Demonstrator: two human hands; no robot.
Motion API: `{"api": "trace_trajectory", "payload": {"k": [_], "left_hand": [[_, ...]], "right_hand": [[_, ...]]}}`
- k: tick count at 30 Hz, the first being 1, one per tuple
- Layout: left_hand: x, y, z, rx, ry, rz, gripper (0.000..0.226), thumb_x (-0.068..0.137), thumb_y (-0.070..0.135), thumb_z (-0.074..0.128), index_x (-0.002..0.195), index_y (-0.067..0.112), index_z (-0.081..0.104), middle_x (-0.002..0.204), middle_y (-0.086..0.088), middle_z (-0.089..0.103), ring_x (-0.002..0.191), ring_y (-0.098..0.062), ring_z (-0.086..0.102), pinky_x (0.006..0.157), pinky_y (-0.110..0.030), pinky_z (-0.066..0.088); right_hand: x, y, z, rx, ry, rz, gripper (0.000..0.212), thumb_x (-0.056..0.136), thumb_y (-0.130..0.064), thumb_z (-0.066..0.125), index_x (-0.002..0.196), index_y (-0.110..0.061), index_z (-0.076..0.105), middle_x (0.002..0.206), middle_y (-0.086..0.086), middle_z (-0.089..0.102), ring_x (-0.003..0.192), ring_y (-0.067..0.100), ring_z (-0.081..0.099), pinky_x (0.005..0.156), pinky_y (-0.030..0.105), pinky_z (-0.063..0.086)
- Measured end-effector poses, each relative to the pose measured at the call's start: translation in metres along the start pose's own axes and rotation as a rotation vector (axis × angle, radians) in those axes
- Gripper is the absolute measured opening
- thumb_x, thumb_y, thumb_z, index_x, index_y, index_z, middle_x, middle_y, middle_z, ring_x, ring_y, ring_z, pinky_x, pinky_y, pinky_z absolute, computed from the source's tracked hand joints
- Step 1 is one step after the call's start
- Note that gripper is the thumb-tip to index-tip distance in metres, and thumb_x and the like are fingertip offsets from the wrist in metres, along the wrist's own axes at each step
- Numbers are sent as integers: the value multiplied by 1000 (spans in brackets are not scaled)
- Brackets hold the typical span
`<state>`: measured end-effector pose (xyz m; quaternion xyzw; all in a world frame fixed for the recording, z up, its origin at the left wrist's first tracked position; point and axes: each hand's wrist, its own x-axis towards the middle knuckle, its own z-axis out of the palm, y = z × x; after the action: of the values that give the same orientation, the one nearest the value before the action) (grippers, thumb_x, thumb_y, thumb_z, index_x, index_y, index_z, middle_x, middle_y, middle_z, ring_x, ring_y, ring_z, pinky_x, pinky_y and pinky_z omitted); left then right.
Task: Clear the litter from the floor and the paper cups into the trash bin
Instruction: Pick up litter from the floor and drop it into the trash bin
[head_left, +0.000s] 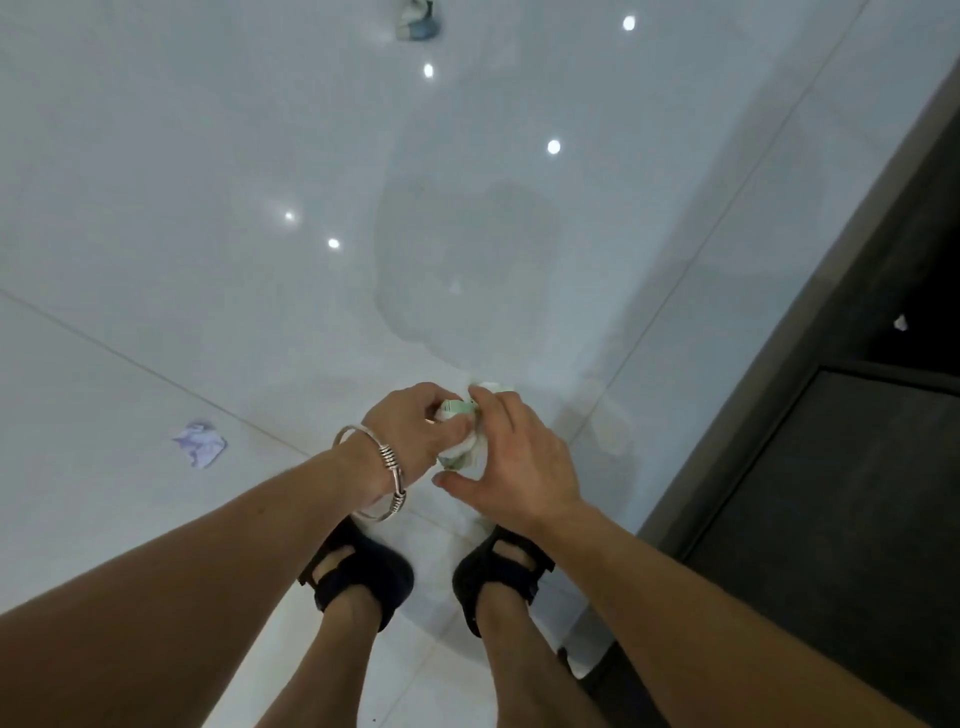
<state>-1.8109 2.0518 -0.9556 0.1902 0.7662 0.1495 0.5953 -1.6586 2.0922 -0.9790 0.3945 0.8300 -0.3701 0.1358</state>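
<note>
step: bunching gathered litter | left hand (415, 423) and right hand (517, 454) both curl round a white-green crumpled wad (457, 436), held above the floor (208, 234) by the feet (358, 577) | tip: squeeze tight so nothing drops; bluish scrap (200, 442) at left likely next | bin unseen | writing: none legible

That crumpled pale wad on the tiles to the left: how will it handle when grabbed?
The crumpled wad looks like thin paper, so probably very light and soft, squashing when pinched. Its creased, uneven shape is unlikely to roll. On the glossy floor it may skid if nudged.
</note>
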Motion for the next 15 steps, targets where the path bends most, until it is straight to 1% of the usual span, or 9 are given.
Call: {"api": "trace_trajectory", "payload": {"k": [2,3,4,6,8,9,11,13,15], "left_hand": [[5,-17,-3,59,59,-9,16,84,30,65,98,24,61,83,8,64,69,-8,60,60,-12,46],[8,-29,-5,80,94,-27,15,84,29,65,97,23,60,81,9,62,67,-5,57,55,-6,42],[12,-42,-6,97,129,-52,15,84,29,64,97,22,60,79,10,60,66,-2,55,52,-5,39],[17,-73,-9,138,184,-119,19,86,29,62,101,19,60,81,7,58,68,-7,52,55,-10,36],[18,-108,-11,184,194,-173,24,86,32,61,106,18,60,88,5,57,78,-14,51,67,-19,35],[18,-124,-12,192,188,-189,26,86,33,61,107,18,60,89,5,57,80,-14,51,69,-21,35],[14,-155,-13,173,188,-227,27,85,34,61,108,18,60,87,6,57,77,-13,51,62,-18,34],[7,-183,-19,135,209,-271,24,86,33,61,106,20,60,85,7,57,73,-9,51,56,-12,31],[4,-190,-19,103,215,-268,18,86,32,60,100,22,58,83,8,56,70,-4,50,54,-10,30]], "right_hand": [[10,15,14,-28,-97,20,103,69,-65,70,150,-21,24,141,1,40,125,21,43,94,40,46],[16,25,22,-83,-128,34,103,72,-63,69,151,-21,20,145,2,35,127,22,39,96,39,44],[23,36,30,-157,-146,58,101,74,-61,68,152,-21,17,147,3,31,128,24,37,97,40,43],[38,55,45,-281,-162,141,99,76,-59,67,151,-21,15,149,6,26,126,28,37,92,41,45],[48,64,65,-327,-181,202,98,75,-58,68,149,-25,13,148,6,23,122,31,38,85,43,47],[52,67,75,-335,-194,211,97,75,-55,70,148,-26,13,148,6,21,120,32,39,82,43,48],[55,69,94,-327,-203,195,89,78,-43,71,147,-27,16,146,7,21,114,33,40,77,42,48],[58,66,112,-318,-179,159,77,82,-27,69,145,-23,25,140,10,27,109,34,44,72,39,48],[55,68,113,-296,-139,204,70,81,-20,69,141,-19,33,132,13,34,102,34,50,67,37,47]]}}
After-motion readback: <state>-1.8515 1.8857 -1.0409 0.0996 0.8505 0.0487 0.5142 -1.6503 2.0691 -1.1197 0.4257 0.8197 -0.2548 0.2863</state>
